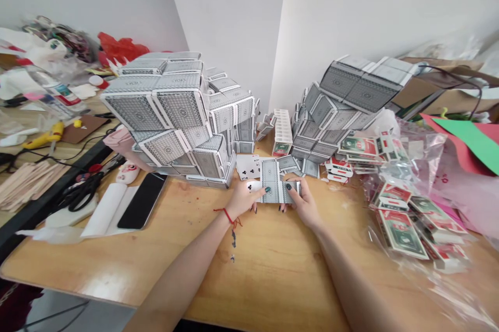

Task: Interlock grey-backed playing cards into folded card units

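Observation:
Both my hands meet over the wooden table around several grey-backed playing cards [270, 173]. My left hand [247, 197] pinches the upright card and a face-up card at its left side, thumb on top. In my right hand [304, 201] is a card lying crosswise against the others, also under the thumb. How the cards join is partly hidden by my fingers. Just behind lie face-up club cards [247, 164] and some folded grey cards [289, 163].
Stacks of boxes folded from cards rise at left [181, 108] and right [343, 88]. Packed card decks [401, 233] in clear plastic lie at right. A phone [142, 201], black scissors [80, 191] and a yellow glue gun [46, 135] are at left.

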Demonstrator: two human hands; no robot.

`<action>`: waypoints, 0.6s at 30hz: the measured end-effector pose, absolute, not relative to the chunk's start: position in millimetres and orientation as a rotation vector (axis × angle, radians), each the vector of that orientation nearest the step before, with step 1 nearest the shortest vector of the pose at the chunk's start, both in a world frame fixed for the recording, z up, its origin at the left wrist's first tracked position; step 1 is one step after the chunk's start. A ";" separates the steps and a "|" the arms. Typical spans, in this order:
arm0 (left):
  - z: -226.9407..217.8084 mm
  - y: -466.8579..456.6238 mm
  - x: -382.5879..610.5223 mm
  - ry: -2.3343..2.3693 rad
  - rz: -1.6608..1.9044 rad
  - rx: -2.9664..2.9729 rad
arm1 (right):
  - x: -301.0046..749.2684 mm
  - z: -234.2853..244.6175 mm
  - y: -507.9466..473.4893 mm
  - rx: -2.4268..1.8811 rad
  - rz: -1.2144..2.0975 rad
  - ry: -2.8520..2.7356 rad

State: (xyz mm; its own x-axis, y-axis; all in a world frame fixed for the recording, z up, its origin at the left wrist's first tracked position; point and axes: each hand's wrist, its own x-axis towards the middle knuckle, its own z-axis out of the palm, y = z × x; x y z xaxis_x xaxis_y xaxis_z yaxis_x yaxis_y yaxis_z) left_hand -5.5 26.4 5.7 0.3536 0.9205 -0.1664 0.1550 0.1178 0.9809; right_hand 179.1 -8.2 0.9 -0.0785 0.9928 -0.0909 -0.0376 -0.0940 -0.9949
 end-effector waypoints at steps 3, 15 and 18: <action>6.1 30.2 -9.5 1.036 0.742 1.339 | 180.1 -1.5 -7.8 -1.201 1.376 -1.199; 7.6 39.5 -29.0 1.052 0.689 1.389 | 181.6 -9.4 -6.4 -1.259 0.697 -1.893; 7.6 40.1 -28.1 1.089 0.669 1.406 | 180.6 -10.0 -7.0 -1.292 0.666 -1.901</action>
